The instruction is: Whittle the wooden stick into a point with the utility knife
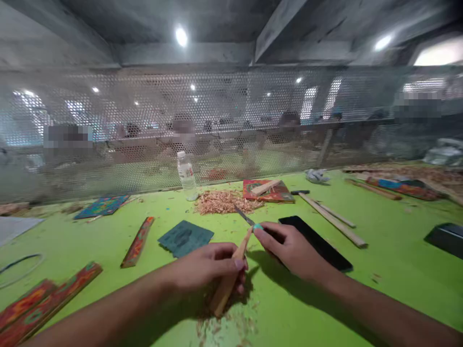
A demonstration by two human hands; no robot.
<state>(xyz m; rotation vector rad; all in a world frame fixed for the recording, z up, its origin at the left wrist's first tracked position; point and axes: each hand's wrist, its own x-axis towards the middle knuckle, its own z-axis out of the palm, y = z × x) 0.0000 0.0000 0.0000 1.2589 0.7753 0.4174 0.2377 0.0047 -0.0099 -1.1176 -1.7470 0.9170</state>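
My left hand [220, 267] is wrapped round a piece of carved wood [226, 289], which tilts up to the right with its narrow end on top. In my right hand [284, 243] is a knife with a thin blade [245, 216] that points up and to the left; its handle is mostly hidden by my fingers. A bit of turquoise shows at my right fingertips, beside the wood's narrow end. Wood shavings [215, 330] lie on the green table [289, 318] below the wood.
Behind my hands are a shavings pile [219, 201], a bottle [187, 177] and a red patterned board [285, 191]. Dark sandpaper [186, 237] and painted strips [138, 241] lie left. A black phone [314, 242], a hammer [331, 218] and a dark case [446, 238] lie right.
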